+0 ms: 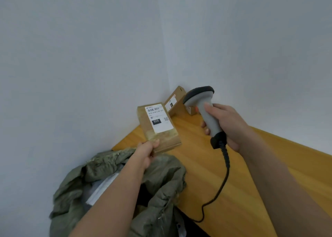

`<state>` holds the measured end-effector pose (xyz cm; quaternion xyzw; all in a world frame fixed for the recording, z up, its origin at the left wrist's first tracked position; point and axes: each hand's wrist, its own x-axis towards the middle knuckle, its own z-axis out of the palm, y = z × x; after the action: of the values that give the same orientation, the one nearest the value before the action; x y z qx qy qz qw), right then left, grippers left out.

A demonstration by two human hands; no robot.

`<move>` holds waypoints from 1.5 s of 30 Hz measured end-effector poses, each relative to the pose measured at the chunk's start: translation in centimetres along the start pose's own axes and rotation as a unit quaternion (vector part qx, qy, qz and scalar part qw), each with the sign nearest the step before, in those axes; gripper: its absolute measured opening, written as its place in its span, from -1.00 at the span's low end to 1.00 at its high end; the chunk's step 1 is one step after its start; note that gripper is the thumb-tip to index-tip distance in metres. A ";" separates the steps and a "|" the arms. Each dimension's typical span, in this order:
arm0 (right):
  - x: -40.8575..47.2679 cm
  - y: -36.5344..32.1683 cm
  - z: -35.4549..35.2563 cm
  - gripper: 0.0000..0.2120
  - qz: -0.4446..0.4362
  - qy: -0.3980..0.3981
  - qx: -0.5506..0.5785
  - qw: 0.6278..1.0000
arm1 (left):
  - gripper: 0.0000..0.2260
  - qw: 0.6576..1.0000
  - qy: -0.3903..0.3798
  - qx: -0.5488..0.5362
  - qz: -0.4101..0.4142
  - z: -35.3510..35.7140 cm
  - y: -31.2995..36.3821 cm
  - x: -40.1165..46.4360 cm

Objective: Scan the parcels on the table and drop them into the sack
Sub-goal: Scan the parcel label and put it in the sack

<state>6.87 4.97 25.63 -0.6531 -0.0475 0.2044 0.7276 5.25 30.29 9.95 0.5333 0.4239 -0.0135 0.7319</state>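
Parcel is pinched at its near end by the left hand, label up, above the sack; scanner, gripped by the right hand, is aimed just right of it over the table.

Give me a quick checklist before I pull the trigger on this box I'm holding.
1. Box held firmly: ok, left hand grips its near corner.
2. Label facing up and uncovered: ok, barcode visible.
3. Scanner in grip: ok, right hand wraps the handle.
4. Scanner head aimed at the label: cannot tell, the window is hidden.
5. Sack open below the box: ok, mouth gapes beside the table.
6. More boxes waiting: ok, another box stands by the wall.
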 end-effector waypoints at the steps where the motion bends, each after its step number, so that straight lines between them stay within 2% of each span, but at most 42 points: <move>1: -0.5 -0.7 0.4 -0.68 -0.008 -0.012 -0.003 1.000 | -0.47 1.000 0.001 -0.008 0.000 -0.3 0.1 0.0; 6: -2.9 -3.3 1.4 -0.68 -0.041 -0.048 -0.005 0.998 | -0.46 1.000 0.001 -0.022 0.000 -1.5 0.8 -0.2; 19: -5.5 -6.4 0.9 -0.60 -0.086 -0.050 0.001 0.995 | -0.47 1.000 0.002 0.005 0.000 -0.9 1.4 -0.4; 21: -5.6 -6.5 0.8 -0.60 -0.092 -0.047 -0.002 0.995 | -0.53 1.000 -0.007 0.017 -0.003 -0.6 1.6 -0.5; 24: -5.3 -6.3 0.7 -0.60 -0.085 -0.042 -0.010 0.995 | -0.74 0.997 -0.034 0.061 -0.013 -1.4 2.3 -1.0; 26: -4.9 -5.9 0.7 -0.60 -0.068 -0.037 -0.021 0.997 | -0.77 0.992 -0.045 0.118 -0.021 -3.3 2.8 -0.9; 31: -3.7 -3.5 2.0 -0.66 -0.008 -0.020 -0.046 0.999 | -0.66 0.948 -0.029 0.313 -0.058 -11.7 2.0 -0.2; 33: -3.2 -2.4 3.1 -0.68 0.013 -0.009 -0.044 0.999 | -0.71 0.918 -0.018 0.385 -0.089 -15.3 1.1 0.3; 35: -2.9 -1.5 4.3 -0.70 0.026 -0.004 -0.047 0.999 | -0.79 0.895 -0.017 0.429 -0.122 -17.4 0.6 -0.5; 38: -2.6 -0.4 6.1 -0.72 0.037 -0.017 -0.053 0.998 | -0.72 0.867 0.009 0.478 -0.142 -17.7 0.7 -3.4; 41: -2.5 0.3 7.8 -0.74 0.048 -0.038 -0.067 0.996 | -0.69 0.875 0.057 0.467 -0.112 -17.6 -0.1 -4.4; 45: -2.6 1.4 9.5 -0.72 0.059 -0.050 -0.084 0.993 | -0.70 0.912 0.081 0.391 -0.097 -18.0 -2.5 -3.9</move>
<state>1.00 12.96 26.08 -0.7027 -0.0624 0.2750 0.6532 -9.36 41.80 9.19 0.7326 0.4920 -0.2061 0.4228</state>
